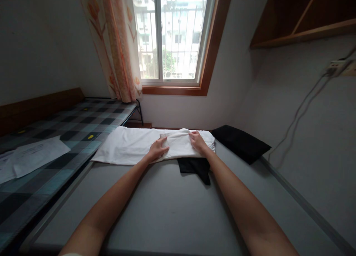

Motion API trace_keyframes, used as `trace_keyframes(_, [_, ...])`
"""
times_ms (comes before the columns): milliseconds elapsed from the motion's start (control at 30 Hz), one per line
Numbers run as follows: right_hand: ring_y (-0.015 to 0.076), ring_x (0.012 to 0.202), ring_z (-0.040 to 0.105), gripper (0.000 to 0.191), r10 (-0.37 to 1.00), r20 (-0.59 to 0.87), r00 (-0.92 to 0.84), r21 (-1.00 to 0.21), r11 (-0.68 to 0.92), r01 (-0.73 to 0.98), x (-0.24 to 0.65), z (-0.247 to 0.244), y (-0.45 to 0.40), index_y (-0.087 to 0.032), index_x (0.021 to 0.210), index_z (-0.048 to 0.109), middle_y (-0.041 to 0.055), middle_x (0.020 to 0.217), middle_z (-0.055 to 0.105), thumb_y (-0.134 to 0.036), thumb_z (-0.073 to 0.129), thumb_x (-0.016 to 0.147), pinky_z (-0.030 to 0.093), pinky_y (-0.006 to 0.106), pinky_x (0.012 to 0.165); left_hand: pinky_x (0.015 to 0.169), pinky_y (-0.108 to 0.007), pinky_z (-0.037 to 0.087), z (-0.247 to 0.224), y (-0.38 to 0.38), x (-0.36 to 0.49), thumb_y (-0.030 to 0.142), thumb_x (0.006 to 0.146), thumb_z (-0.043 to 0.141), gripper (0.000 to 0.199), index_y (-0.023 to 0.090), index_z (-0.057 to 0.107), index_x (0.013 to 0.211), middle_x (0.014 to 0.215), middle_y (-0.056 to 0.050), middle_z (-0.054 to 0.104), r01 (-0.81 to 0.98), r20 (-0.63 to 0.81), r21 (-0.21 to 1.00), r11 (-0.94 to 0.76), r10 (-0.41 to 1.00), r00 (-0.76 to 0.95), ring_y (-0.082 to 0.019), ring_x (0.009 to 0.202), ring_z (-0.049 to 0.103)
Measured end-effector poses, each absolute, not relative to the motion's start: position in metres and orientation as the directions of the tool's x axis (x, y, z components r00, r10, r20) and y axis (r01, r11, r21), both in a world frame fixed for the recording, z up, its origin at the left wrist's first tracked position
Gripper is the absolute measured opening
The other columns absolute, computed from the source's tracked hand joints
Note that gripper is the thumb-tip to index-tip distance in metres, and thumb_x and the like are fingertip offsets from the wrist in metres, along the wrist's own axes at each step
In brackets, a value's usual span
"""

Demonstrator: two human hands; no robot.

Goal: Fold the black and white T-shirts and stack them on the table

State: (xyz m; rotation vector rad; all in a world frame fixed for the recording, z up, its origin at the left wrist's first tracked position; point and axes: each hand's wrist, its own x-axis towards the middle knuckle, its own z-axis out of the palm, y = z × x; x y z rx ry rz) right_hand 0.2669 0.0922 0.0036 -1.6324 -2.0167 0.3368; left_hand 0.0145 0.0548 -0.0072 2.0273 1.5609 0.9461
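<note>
A white garment lies folded into a long strip across the far end of the grey tabletop. My left hand grips a folded-over piece near its middle, with the thumb lying on the cloth. To the right, my right hand pinches the same piece along its upper edge, fingertips bent into the fabric. From under the near edge of the garment, between my forearms, a piece of black cloth sticks out. What lies beneath the white layers is hidden.
A black folded item sits at the far right by the wall. On the left is a bed with a checked cover and some papers. Ahead are a curtain and a window; cables hang on the right.
</note>
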Motion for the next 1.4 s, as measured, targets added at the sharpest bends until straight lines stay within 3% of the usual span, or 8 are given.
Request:
trace_keyframes(200, [0.0334,0.12,0.047,0.046,0.964,0.177,-0.199,-0.274,0.243,0.931,0.262,0.004,0.083,-0.021,0.135,0.05,0.0124,0.145,0.04,-0.026,0.041,0.09,0.041,0.046,0.096,0.102,-0.037,0.04,-0.01,0.056,0.015,0.028,0.073,0.068,0.057,0.019,0.057,0.128,0.12,-0.009,0.064,0.715,0.323,0.607,-0.347,0.93,0.177,-0.026,0.114,0.056])
trace_keyframes(367, [0.0318,0.117,0.051,0.053,0.97,0.172,-0.17,-0.293,0.215,0.932,0.271,0.014,0.073,-0.019,0.14,0.044,0.0158,0.137,0.049,-0.036,0.047,0.09,0.039,0.043,0.097,0.103,-0.038,0.039,-0.013,0.052,0.016,0.029,0.073,0.068,0.053,0.019,0.059,0.124,0.121,-0.01,0.058,0.737,0.373,0.576,-0.354,0.916,0.148,-0.026,0.115,0.052])
trace_keyframes(567, [0.0266,0.101,0.061,0.045,0.989,0.146,0.008,-0.348,0.044,0.936,0.305,0.019,0.05,-0.019,0.128,0.057,0.0128,0.11,0.067,-0.04,0.048,0.088,0.044,0.036,0.086,0.095,-0.04,0.042,-0.009,0.041,0.017,0.03,0.07,0.071,0.032,0.023,0.068,0.101,0.117,-0.009,0.048,0.784,0.511,0.521,-0.337,0.859,0.03,-0.025,0.103,0.052])
trace_keyframes(767, [0.0214,0.08,0.064,0.036,0.992,0.122,0.017,-0.519,0.049,0.853,0.338,0.004,0.029,-0.017,0.103,0.069,0.0099,0.09,0.07,-0.042,0.051,0.084,0.046,0.03,0.073,0.062,-0.025,0.041,0.01,0.032,0.01,0.039,0.081,0.057,0.024,0.021,0.068,0.092,0.063,0.001,0.059,0.743,0.248,0.58,-0.334,0.941,0.23,-0.015,0.057,0.055])
trace_keyframes(933, [0.0144,0.059,0.053,0.05,0.979,0.199,-0.054,-0.748,0.187,0.637,0.347,-0.006,0.022,-0.012,0.113,0.065,0.0014,0.066,0.062,-0.045,0.054,0.077,0.042,0.025,0.058,0.056,-0.024,0.036,0.031,0.012,-0.001,0.049,0.071,0.066,0.036,0.022,0.071,0.093,0.064,0.0,0.064,0.748,0.118,0.54,-0.386,0.914,0.388,-0.016,0.058,0.056])
trace_keyframes(1067, [0.0115,0.053,0.044,0.058,0.971,0.22,-0.092,-0.836,0.237,0.494,0.347,-0.007,0.019,-0.01,0.113,0.066,-0.0015,0.059,0.056,-0.051,0.057,0.073,0.035,0.024,0.051,0.058,-0.022,0.036,0.042,0.007,-0.007,0.035,0.063,0.072,0.041,0.023,0.069,0.102,0.067,0.002,0.064,0.764,-0.025,0.492,-0.418,0.87,0.493,-0.014,0.06,0.056])
trace_keyframes(1267, [0.0199,0.076,0.059,0.05,0.976,0.213,-0.031,-0.919,0.212,0.332,0.349,-0.003,0.016,-0.015,0.089,0.076,0.0076,0.083,0.07,-0.058,0.068,0.066,0.045,0.029,0.066,0.057,-0.021,0.036,0.048,0.016,-0.01,0.025,0.065,0.068,0.041,0.02,0.068,0.105,0.071,0.003,0.06,0.755,-0.128,0.501,-0.423,0.827,0.548,-0.012,0.063,0.054])
trace_keyframes(1400, [0.0201,0.079,0.061,0.05,0.988,0.146,-0.041,-0.956,0.152,0.253,0.354,-0.002,0.014,-0.016,0.095,0.076,0.0082,0.092,0.072,-0.055,0.072,0.064,0.047,0.03,0.068,0.06,-0.021,0.038,0.049,0.016,-0.011,0.027,0.065,0.068,0.039,0.019,0.071,0.103,0.074,0.001,0.062,0.777,-0.148,0.468,-0.422,0.829,0.54,-0.013,0.065,0.055])
